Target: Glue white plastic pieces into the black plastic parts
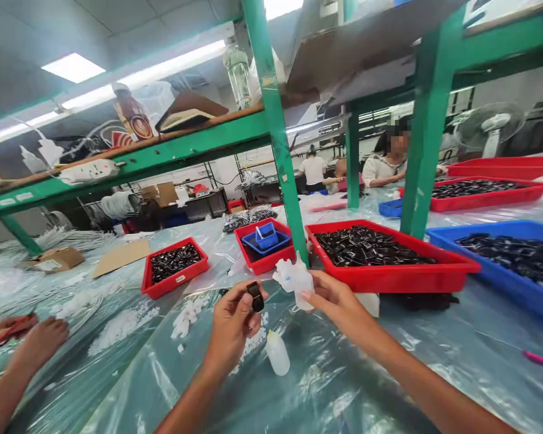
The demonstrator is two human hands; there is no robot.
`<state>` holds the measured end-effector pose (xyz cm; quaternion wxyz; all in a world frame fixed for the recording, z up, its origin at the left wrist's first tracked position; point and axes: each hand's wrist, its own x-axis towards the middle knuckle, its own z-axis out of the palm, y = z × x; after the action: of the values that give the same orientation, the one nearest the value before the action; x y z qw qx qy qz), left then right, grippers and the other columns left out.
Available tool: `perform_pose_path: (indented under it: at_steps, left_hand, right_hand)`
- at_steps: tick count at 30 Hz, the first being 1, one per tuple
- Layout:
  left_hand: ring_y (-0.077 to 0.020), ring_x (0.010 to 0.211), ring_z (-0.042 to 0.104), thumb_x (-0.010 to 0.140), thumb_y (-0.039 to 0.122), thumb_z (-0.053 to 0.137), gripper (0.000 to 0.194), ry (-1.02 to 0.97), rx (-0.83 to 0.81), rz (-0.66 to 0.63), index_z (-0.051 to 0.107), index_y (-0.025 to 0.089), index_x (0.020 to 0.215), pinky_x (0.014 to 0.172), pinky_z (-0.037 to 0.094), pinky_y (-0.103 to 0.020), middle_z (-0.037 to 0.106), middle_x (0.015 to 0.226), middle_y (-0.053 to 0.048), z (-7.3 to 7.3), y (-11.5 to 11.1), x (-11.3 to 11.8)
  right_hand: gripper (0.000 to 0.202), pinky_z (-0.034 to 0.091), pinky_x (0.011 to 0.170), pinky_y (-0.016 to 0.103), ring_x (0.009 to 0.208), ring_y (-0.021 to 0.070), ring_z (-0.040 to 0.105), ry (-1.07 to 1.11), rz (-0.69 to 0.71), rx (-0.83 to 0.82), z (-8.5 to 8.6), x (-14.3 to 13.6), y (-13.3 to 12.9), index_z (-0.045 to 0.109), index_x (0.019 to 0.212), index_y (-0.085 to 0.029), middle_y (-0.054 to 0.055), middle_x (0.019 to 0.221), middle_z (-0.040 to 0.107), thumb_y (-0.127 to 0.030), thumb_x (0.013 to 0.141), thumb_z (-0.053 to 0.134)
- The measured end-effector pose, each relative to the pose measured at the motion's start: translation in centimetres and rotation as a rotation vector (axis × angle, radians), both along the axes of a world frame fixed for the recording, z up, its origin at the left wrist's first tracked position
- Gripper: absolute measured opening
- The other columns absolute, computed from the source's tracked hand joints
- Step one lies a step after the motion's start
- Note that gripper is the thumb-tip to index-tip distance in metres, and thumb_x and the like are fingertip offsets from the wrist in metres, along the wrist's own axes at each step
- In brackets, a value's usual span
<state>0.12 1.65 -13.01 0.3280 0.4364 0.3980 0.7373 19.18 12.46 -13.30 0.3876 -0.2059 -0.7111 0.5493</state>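
Left fingers (243, 308) pinch a black part (255, 296), probably to keep its face exposed; right fingers (320, 301) clasp a white bottle (303, 284).

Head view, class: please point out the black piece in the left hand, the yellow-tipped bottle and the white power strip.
Black piece (256, 297): head view, middle of its visible face.
Yellow-tipped bottle (279, 355): head view, middle of its body.
White power strip (89, 172): head view, its casing.

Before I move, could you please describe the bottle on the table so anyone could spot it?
On the plastic-covered table, look between the wearer's forearms. There sits a small whitish bottle, set apart from the white container in the right hand by its yellow tip.
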Motion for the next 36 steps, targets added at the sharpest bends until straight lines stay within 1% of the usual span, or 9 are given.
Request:
perform_pose_path:
  at_steps: [2, 4, 7, 10, 17, 21, 26, 29, 36]
  left_hand:
    - [-0.0007, 0.043, 0.039, 0.075, 0.051, 0.084, 0.044, -0.066, -0.041, -0.004, 0.073, 0.017, 0.101, 0.037, 0.028, -0.013, 0.071, 0.084, -0.005, -0.6, 0.0, -0.9]
    - [0.001, 0.042, 0.035, 0.075, 0.05, 0.084, 0.042, -0.117, -0.071, -0.017, 0.074, 0.017, 0.101, 0.038, 0.025, -0.012, 0.07, 0.083, -0.004, -1.0, -0.5, -1.6]
    - [0.003, 0.039, 0.025, 0.079, 0.049, 0.082, 0.038, -0.144, -0.076, -0.068, 0.075, 0.02, 0.102, 0.037, 0.018, -0.012, 0.069, 0.082, -0.002, -0.9, -1.3, -1.9]
    - [0.0035, 0.039, 0.019, 0.082, 0.049, 0.079, 0.036, -0.121, -0.058, -0.141, 0.074, 0.021, 0.104, 0.036, 0.015, -0.013, 0.068, 0.081, 0.0, -0.7, -1.6, -1.6]
    - [0.0026, 0.041, 0.023, 0.086, 0.044, 0.077, 0.03, -0.119, -0.046, -0.279, 0.075, 0.021, 0.106, 0.039, 0.018, -0.013, 0.072, 0.085, -0.002, -0.7, -2.0, -1.1]
    - [0.0014, 0.042, 0.024, 0.088, 0.043, 0.075, 0.028, -0.122, -0.028, -0.32, 0.076, 0.022, 0.106, 0.04, 0.018, -0.014, 0.073, 0.085, -0.003, -0.6, -2.1, -0.9]
    - [0.001, 0.042, 0.025, 0.089, 0.042, 0.074, 0.027, -0.138, -0.007, -0.336, 0.076, 0.021, 0.107, 0.041, 0.018, -0.016, 0.075, 0.087, -0.005, -0.6, -2.2, -0.9]
    - [0.0007, 0.042, 0.024, 0.089, 0.041, 0.074, 0.027, -0.151, -0.008, -0.362, 0.076, 0.02, 0.107, 0.041, 0.017, -0.016, 0.074, 0.086, -0.006, -0.7, -2.3, -0.8]
    - [0.0013, 0.043, 0.024, 0.091, 0.04, 0.072, 0.026, -0.161, 0.003, -0.39, 0.076, 0.021, 0.108, 0.04, 0.018, -0.015, 0.073, 0.087, -0.005, -0.7, -2.2, -0.8]
  right_hand:
    - [0.05, 0.058, 0.078, 0.036, 0.096, 0.0248, 0.069, 0.003, 0.02, -0.048, 0.1, -0.1, -0.5, 0.059, 0.123, -0.02, 0.009, 0.105, 0.071, -0.051, 0.086, 0.065]
    - [0.048, 0.058, 0.081, 0.036, 0.099, 0.0247, 0.068, -0.005, 0.034, -0.062, 0.1, -0.2, -0.9, 0.061, 0.123, -0.021, 0.009, 0.108, 0.07, -0.051, 0.085, 0.067]
    - [0.048, 0.058, 0.089, 0.039, 0.105, 0.0263, 0.067, -0.002, 0.038, -0.091, 0.4, -0.3, -1.5, 0.063, 0.121, -0.021, 0.01, 0.116, 0.07, -0.051, 0.083, 0.071]
    - [0.047, 0.059, 0.092, 0.04, 0.107, 0.0272, 0.068, 0.014, 0.038, -0.116, 0.5, -0.1, -1.9, 0.065, 0.123, -0.024, 0.01, 0.122, 0.07, -0.049, 0.084, 0.074]
    - [0.044, 0.062, 0.089, 0.036, 0.11, 0.0256, 0.068, 0.012, 0.036, -0.096, -0.5, -0.1, -2.4, 0.068, 0.126, -0.035, 0.005, 0.129, 0.068, -0.048, 0.086, 0.077]
    - [0.039, 0.064, 0.086, 0.033, 0.104, 0.0244, 0.07, 0.011, 0.048, -0.088, -0.7, -0.5, -2.7, 0.071, 0.121, -0.039, 0.001, 0.124, 0.071, -0.045, 0.083, 0.079]
    - [0.035, 0.063, 0.085, 0.028, 0.103, 0.0219, 0.071, 0.006, 0.101, -0.096, -0.5, -0.7, -3.2, 0.071, 0.118, -0.042, -0.002, 0.119, 0.072, -0.043, 0.084, 0.079]
    - [0.035, 0.062, 0.085, 0.025, 0.105, 0.0202, 0.07, -0.016, 0.095, -0.074, -0.4, -0.8, -3.4, 0.071, 0.119, -0.044, -0.003, 0.12, 0.072, -0.044, 0.085, 0.078]
    - [0.035, 0.059, 0.089, 0.023, 0.109, 0.0176, 0.068, -0.032, 0.119, -0.082, -0.3, -0.8, -3.5, 0.069, 0.122, -0.041, -0.003, 0.122, 0.072, -0.041, 0.088, 0.076]
